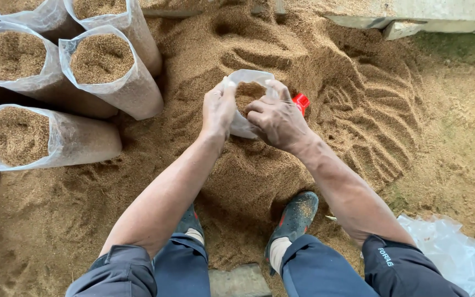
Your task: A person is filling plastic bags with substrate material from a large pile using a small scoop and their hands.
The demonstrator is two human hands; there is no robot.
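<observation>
1. The left hand (218,110) grips the near-left rim of a small clear plastic bag (246,124) part-filled with brown sawdust, fingers curled closed around the film
2. The right hand (276,118) pinches the bag's right rim, fingers bent shut on the plastic; the bag stands upright on the loose tan sawdust heap (325,99), directly ahead of the person's knees
3. A small red plastic scoop (301,102) shows just behind the right hand, mostly hidden by it
4. Four filled clear plastic sacks of sawdust (103,69) stand and lean together at the upper left, mouths open, well apart from the hands
5. A crumpled empty clear plastic bag (452,250) lies at the lower right beside the right elbow
6. Two dusty dark shoes (295,217) stand in the heap beneath the forearms
7. A grey concrete ledge (413,16) runs along the top right edge
</observation>
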